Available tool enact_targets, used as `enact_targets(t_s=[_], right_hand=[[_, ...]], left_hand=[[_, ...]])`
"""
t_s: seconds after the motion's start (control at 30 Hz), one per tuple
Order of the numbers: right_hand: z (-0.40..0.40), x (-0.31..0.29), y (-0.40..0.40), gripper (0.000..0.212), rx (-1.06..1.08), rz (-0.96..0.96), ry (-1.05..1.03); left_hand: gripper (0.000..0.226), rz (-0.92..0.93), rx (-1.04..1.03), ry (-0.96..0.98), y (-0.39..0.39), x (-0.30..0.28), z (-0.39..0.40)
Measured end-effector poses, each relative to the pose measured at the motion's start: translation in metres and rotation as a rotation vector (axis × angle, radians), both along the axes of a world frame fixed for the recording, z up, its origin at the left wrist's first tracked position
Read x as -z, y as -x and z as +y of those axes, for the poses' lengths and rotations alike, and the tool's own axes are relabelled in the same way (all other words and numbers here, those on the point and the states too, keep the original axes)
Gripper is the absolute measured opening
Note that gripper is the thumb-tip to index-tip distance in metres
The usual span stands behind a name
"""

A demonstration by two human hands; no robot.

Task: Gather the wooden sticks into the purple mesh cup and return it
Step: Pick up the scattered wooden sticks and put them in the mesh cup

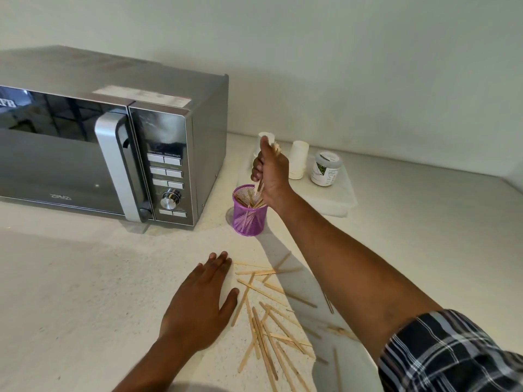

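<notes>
The right hand (270, 172) has its fingers clamped on a bundle of wooden sticks (259, 190), lower ends inside the purple mesh cup (248, 215) standing just beside the microwave (113, 142) toward the bench's (70, 278) back edge. The left hand (198, 304) lies flat, fingers straight and together, beside scattered sticks (268, 321) near the front edge.

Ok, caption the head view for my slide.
Right hand lowers a bunch of sticks into the purple cup beside the microwave; left hand rests flat by the loose sticks.
</notes>
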State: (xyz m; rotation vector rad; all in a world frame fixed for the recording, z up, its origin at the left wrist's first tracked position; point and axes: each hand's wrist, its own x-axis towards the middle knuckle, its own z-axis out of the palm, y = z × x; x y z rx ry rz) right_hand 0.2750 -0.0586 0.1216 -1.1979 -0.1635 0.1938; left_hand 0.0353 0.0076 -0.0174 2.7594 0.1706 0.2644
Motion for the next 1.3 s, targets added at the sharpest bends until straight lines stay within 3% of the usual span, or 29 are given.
enact_targets(t_s=[0.1,0.27,0.4,0.63,0.8,0.9,1.0,1.07,1.2,1.3], right_hand=[[0.004,0.007,-0.002,0.038,-0.018,-0.057,0.098],[0.002,0.009,-0.005,0.030,-0.044,-0.077,0.045],[0.000,0.019,-0.009,0.036,-0.073,-0.158,0.117],[-0.011,0.027,-0.011,0.043,-0.102,-0.695,0.933],[-0.021,0.031,-0.009,0.048,-0.411,-0.946,1.364],[-0.029,0.028,-0.009,0.052,-0.453,-0.952,1.338],[-0.038,0.022,-0.005,0.052,-0.255,-0.874,1.041],[-0.042,0.023,-0.001,0.049,-0.200,-0.903,0.960],[-0.047,0.040,-0.004,0.062,-0.453,-1.116,1.365],[-0.050,0.034,-0.009,0.078,-0.328,-1.194,1.292]], left_hand=[[0.070,-0.012,-0.008,-0.006,0.000,-0.002,-0.001],[0.071,-0.009,-0.018,-0.006,-0.001,-0.001,0.000],[0.073,-0.003,-0.019,0.004,-0.002,0.000,0.000],[0.071,0.014,-0.027,-0.005,-0.002,-0.001,0.000],[0.075,0.010,-0.040,0.002,-0.002,-0.003,-0.001],[0.078,0.004,-0.046,0.013,-0.001,-0.003,-0.002],[0.071,0.000,-0.052,0.007,-0.001,-0.005,-0.002],[0.070,-0.002,-0.057,0.006,-0.001,-0.008,-0.003],[0.070,-0.017,-0.056,0.017,0.000,-0.009,-0.004],[0.070,-0.023,-0.058,0.025,-0.001,-0.007,-0.004]])
